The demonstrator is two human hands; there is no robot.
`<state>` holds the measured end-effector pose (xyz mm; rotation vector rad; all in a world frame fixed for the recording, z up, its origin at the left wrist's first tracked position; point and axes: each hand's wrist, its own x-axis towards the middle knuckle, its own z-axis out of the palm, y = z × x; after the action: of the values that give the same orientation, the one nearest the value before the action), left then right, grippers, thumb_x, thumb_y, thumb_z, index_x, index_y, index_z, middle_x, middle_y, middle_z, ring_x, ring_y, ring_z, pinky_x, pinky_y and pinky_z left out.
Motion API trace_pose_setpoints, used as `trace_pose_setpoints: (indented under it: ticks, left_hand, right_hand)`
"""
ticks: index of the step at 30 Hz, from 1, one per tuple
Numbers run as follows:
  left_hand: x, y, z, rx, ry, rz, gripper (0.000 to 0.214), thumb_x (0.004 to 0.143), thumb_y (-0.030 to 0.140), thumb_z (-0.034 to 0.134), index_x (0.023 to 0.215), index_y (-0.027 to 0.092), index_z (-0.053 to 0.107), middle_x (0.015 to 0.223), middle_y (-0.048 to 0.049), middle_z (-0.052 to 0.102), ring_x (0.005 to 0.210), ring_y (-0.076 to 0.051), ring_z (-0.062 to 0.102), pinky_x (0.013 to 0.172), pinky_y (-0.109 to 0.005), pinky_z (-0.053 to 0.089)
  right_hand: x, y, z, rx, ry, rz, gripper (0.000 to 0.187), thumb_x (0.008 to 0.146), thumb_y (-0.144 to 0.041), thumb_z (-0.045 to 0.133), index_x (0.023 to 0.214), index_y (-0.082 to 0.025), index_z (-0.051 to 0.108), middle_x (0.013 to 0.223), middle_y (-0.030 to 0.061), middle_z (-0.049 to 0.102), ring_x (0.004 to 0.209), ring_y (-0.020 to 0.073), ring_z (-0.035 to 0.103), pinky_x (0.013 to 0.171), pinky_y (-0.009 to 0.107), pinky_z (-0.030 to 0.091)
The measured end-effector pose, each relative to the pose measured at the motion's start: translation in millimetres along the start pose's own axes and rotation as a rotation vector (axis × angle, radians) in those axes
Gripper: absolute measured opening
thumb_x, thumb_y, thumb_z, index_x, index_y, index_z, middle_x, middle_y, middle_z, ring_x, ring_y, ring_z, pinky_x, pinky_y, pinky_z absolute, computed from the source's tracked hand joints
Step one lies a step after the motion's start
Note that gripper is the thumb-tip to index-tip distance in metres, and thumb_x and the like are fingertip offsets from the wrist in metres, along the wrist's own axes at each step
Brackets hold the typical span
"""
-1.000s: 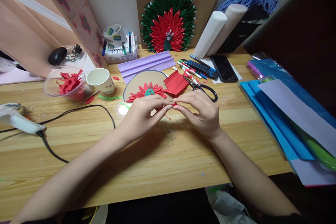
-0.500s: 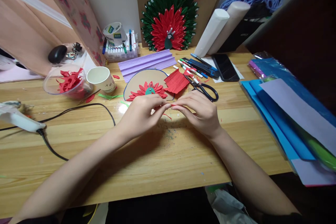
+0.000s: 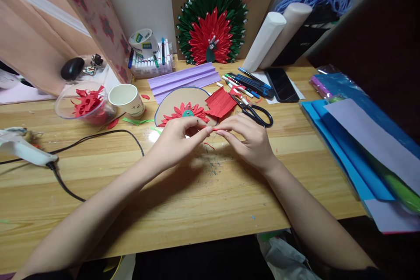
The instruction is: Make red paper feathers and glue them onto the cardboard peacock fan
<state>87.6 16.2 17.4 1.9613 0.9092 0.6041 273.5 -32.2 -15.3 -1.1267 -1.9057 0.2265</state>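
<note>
Shifted left hand (image 3: 180, 141), pinch-closed on paper (image 3: 215, 129)

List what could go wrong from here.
1. The small red strip, pinched between the fingertips of the left hand and right hand, might tear or slip.
2. The cord passes out of sight behind the left forearm, which could snag it and drag the white tool.
3. The scissors lie just beyond the right hand, which might knock them.
</note>
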Motion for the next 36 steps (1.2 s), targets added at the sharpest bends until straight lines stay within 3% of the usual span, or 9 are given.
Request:
trace_pose_setpoints:
  ticks: [6,13,17,20,26,30,36]
  left_hand:
    - [0,-9,7.4,-0.131,0.048,-0.010,0.023,0.081,0.036,0.061,0.082,0.013,0.067,0.078,-0.0056,0.068,0.068,-0.013,0.060,0.063,-0.024,0.048]
    - [0,-9,8.3,-0.230,0.061,-0.085,0.023,0.081,0.035,0.061,0.075,0.013,0.063,0.071,-0.0034,0.065,0.064,-0.011,0.057,0.059,-0.023,0.046]
    - [0,-9,8.9,-0.327,0.062,-0.091,0.022,0.081,0.033,0.062,0.090,0.013,0.065,0.087,-0.0064,0.069,0.073,-0.012,0.061,0.065,-0.024,0.050]
    - [1,-9,9.9,-0.385,0.065,-0.082,0.019,0.081,0.030,0.062,0.088,0.013,0.066,0.088,-0.0068,0.070,0.076,-0.013,0.063,0.068,-0.025,0.051]
    - [2,-11,8.9,-0.299,0.049,-0.064,0.015,0.081,0.028,0.062,0.083,0.014,0.067,0.082,-0.0059,0.071,0.073,-0.013,0.064,0.068,-0.026,0.051]
    - [1,-11,6.6,-0.197,0.061,-0.041,0.015,0.080,0.028,0.064,0.079,0.014,0.068,0.079,-0.0050,0.070,0.070,-0.013,0.063,0.065,-0.025,0.049]
    - [1,-12,7.6,-0.233,0.054,-0.070,0.018,0.079,0.031,0.065,0.082,0.013,0.068,0.080,-0.0069,0.071,0.070,-0.014,0.064,0.066,-0.027,0.051]
  right_hand:
    - [0,-1,2,0.051,0.009,0.048,0.007,0.084,-0.020,0.060,0.085,-0.021,0.067,0.081,0.0026,0.068,0.077,0.0165,0.062,0.072,0.033,0.048]
    - [1,-5,6,0.223,0.045,0.222,0.007,0.081,-0.021,0.064,0.076,-0.020,0.067,0.076,0.0015,0.068,0.072,0.0154,0.062,0.069,0.031,0.049]
    - [1,-6,8,0.278,0.057,0.266,0.008,0.080,-0.023,0.065,0.073,-0.021,0.067,0.075,0.0013,0.068,0.072,0.0157,0.062,0.069,0.032,0.050]
    - [0,-6,9,0.271,0.059,0.268,0.004,0.079,-0.023,0.066,0.075,-0.021,0.068,0.075,0.0015,0.068,0.073,0.0161,0.062,0.070,0.033,0.050]
    - [-1,-7,9,0.276,0.045,0.295,0.004,0.078,-0.024,0.067,0.078,-0.020,0.066,0.078,0.0022,0.067,0.075,0.0159,0.061,0.072,0.033,0.049]
    - [-1,-5,11,0.395,0.030,0.397,0.009,0.079,-0.027,0.066,0.076,-0.019,0.065,0.076,0.0026,0.066,0.072,0.0151,0.062,0.067,0.030,0.050]
    - [1,-3,14,0.542,0.010,0.506,0.011,0.078,-0.028,0.066,0.075,-0.018,0.064,0.073,0.0016,0.067,0.068,0.0130,0.062,0.061,0.025,0.049]
